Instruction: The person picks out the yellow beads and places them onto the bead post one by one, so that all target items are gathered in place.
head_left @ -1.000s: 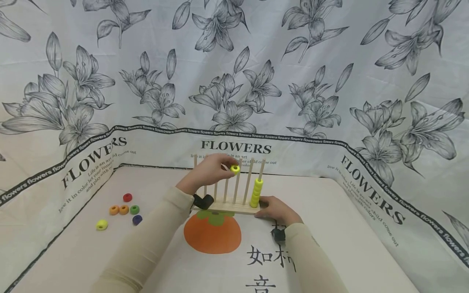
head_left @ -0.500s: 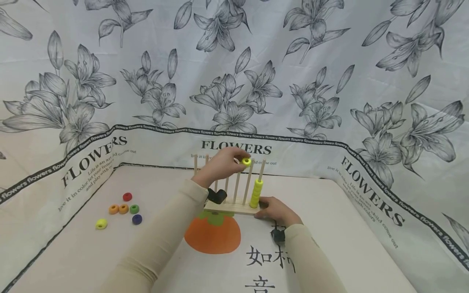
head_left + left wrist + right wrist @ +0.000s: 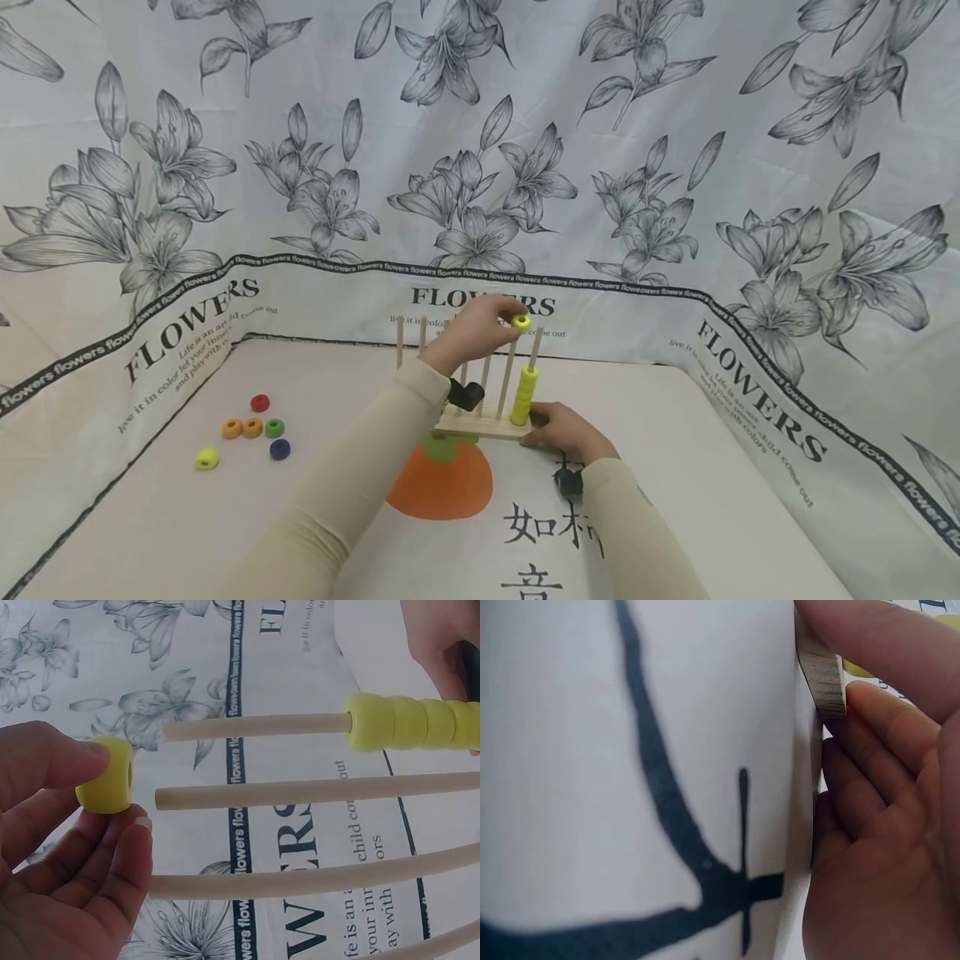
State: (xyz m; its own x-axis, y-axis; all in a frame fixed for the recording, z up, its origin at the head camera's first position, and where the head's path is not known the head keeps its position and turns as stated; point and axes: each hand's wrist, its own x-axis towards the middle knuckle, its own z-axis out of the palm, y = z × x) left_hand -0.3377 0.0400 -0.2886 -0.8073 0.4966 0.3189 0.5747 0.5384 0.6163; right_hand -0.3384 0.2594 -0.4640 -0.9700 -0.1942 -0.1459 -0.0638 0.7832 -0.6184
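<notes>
My left hand (image 3: 483, 327) pinches a yellow bead (image 3: 106, 774) between thumb and fingers, up near the peg tops. In the left wrist view, the bead is apart from the tips of the pegs (image 3: 300, 790), its hole turned toward them. The wooden peg stand (image 3: 480, 426) has a row of upright pegs on a flat base. Several yellow beads (image 3: 525, 396) are stacked on its rightmost peg, whose upper part is bare. My right hand (image 3: 567, 431) holds the right end of the base, with the thumb and fingers (image 3: 877, 742) around its wooden end.
Loose beads lie on the table at left: a red bead (image 3: 259, 403), two orange ones (image 3: 232, 428), a green bead (image 3: 274, 427), a blue bead (image 3: 280, 449) and a yellow one (image 3: 207, 459). A flower-printed cloth (image 3: 480, 208) hangs behind the stand.
My left hand has carried the yellow bead rightward and slightly up, toward the top of the right-hand pegs. The right hand and the stand have stayed in place.
</notes>
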